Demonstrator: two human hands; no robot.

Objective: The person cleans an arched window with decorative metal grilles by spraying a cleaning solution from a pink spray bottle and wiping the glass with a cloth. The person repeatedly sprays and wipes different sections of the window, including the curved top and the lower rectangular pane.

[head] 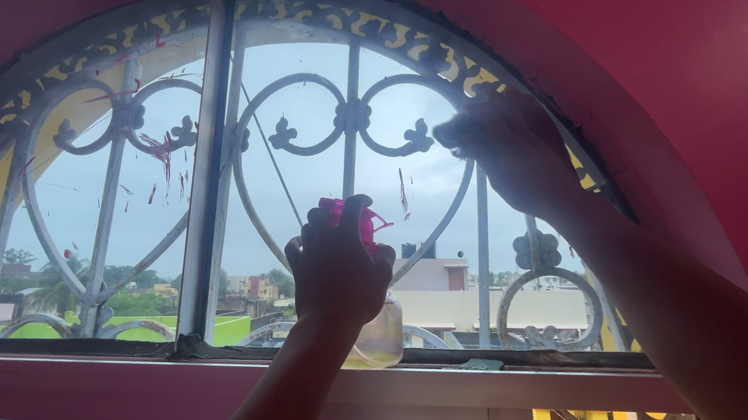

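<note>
My left hand (336,264) grips a spray bottle (381,327) with a pink trigger head and a clear body, held upright in front of the arched window glass (307,180). My right hand (504,140) is raised to the upper right of the pane and presses against the glass; it looks blurred, and I cannot tell whether a cloth is under it. Pink paint streaks (166,150) mark the glass on the left and in the middle.
A white curled metal grille (349,118) stands outside the glass. A vertical frame bar (206,165) splits the window. Pink wall (685,73) arches around it, with a pink sill (121,385) below. Buildings and trees lie beyond.
</note>
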